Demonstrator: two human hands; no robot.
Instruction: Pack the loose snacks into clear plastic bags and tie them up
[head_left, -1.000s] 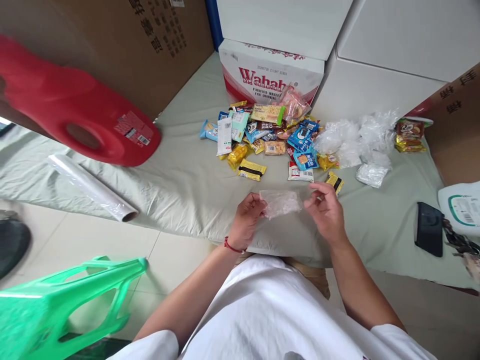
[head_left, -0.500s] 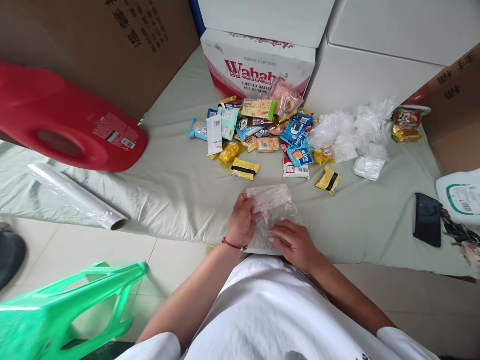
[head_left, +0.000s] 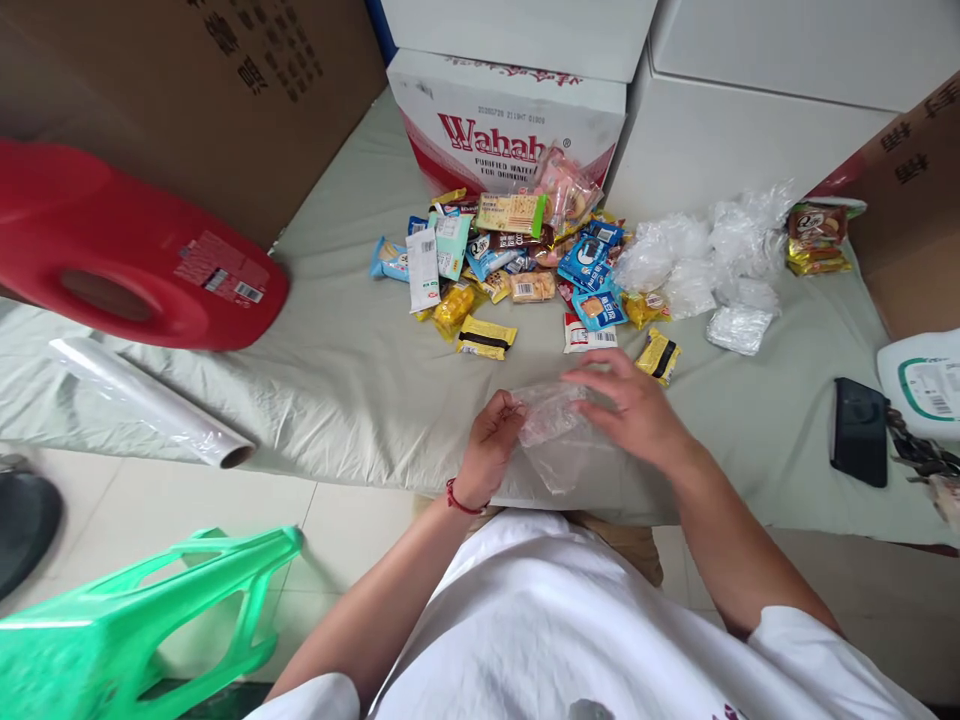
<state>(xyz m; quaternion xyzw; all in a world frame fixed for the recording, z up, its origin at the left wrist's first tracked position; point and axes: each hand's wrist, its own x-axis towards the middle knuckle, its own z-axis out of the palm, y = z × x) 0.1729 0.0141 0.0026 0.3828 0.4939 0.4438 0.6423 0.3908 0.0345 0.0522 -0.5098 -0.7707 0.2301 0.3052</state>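
My left hand (head_left: 495,440) pinches the left edge of a clear plastic bag (head_left: 555,440), which hangs crumpled over the near edge of the bed-like surface. At the bag's upper right is my right hand (head_left: 630,405), its fingers spread and the fingertips close to the plastic; whether they touch it I cannot tell. Just beyond the hands lie a yellow snack packet (head_left: 487,338), a white-and-red packet (head_left: 589,333) and another yellow packet (head_left: 658,356). Behind these is a heap of wrapped snacks (head_left: 532,287) in many colours.
Crumpled clear plastic bags (head_left: 690,288) lie right of the heap, with brown snack packets (head_left: 817,238) beyond. A white Wahaha carton (head_left: 435,120) stands behind. To the left are a red jug (head_left: 172,230), a plastic film roll (head_left: 150,405) and a green stool (head_left: 67,640). A phone (head_left: 859,430) lies right.
My right hand has moved up and right from the bag's lower part, and its fingers have spread. The left hand keeps hold of the bag, whose lower part now hangs down.
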